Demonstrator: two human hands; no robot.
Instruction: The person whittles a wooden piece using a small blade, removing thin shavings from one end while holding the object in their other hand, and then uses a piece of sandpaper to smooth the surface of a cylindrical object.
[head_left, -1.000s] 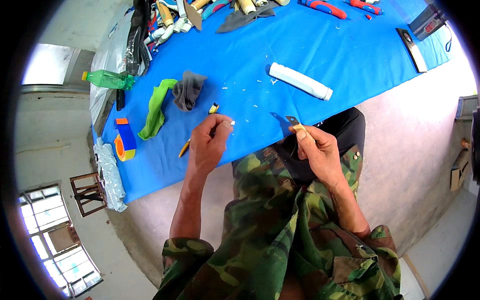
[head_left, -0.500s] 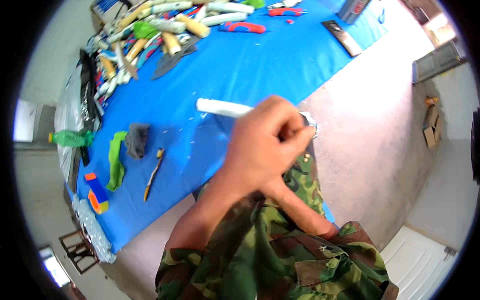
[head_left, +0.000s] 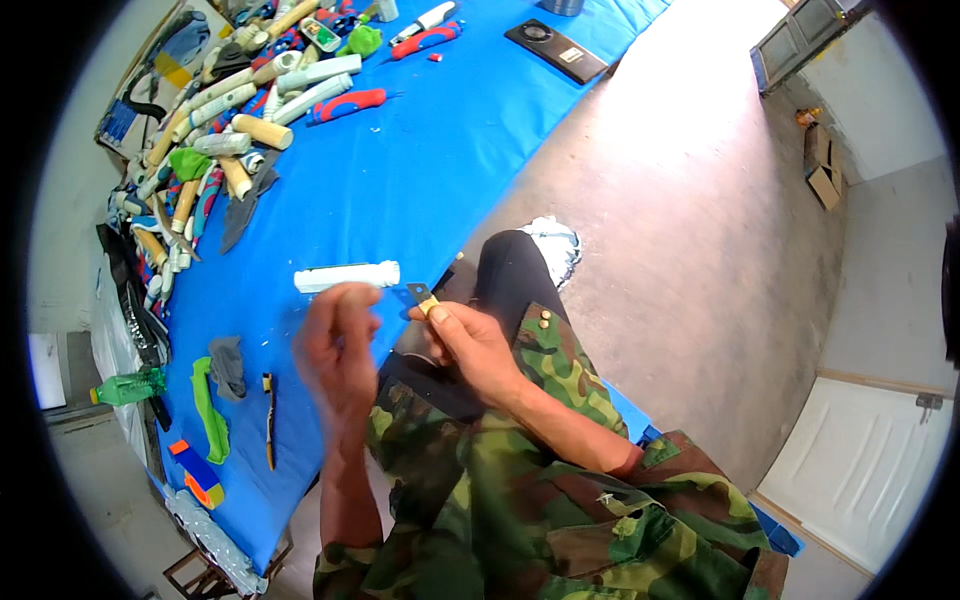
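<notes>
My right hand [head_left: 460,350] is closed on a small flat blade with a yellow grip [head_left: 427,306], its dark metal end pointing up and left. My left hand [head_left: 340,345] is raised just left of it, blurred, with bent fingers; I cannot make out anything in them. Above both hands a white tube-like piece [head_left: 346,276] lies near the edge of the blue-covered table [head_left: 400,180]. To the left on the cloth are a thin brush [head_left: 270,420], a green strip of fabric [head_left: 212,410], a grey rag [head_left: 228,370] and a blue-orange tape-like item [head_left: 198,472].
A large heap of handle-like pieces [head_left: 230,120] fills the table's far left. A dark flat device [head_left: 555,50] lies at the far edge, red-blue tools [head_left: 345,105] nearby. A green bottle [head_left: 128,388] is at the left. A cardboard box [head_left: 822,165] sits on the floor right.
My view has swung rightward along the table. My left hand swept across in front of my right hand and is now back to its left. My right hand still holds the blade.
</notes>
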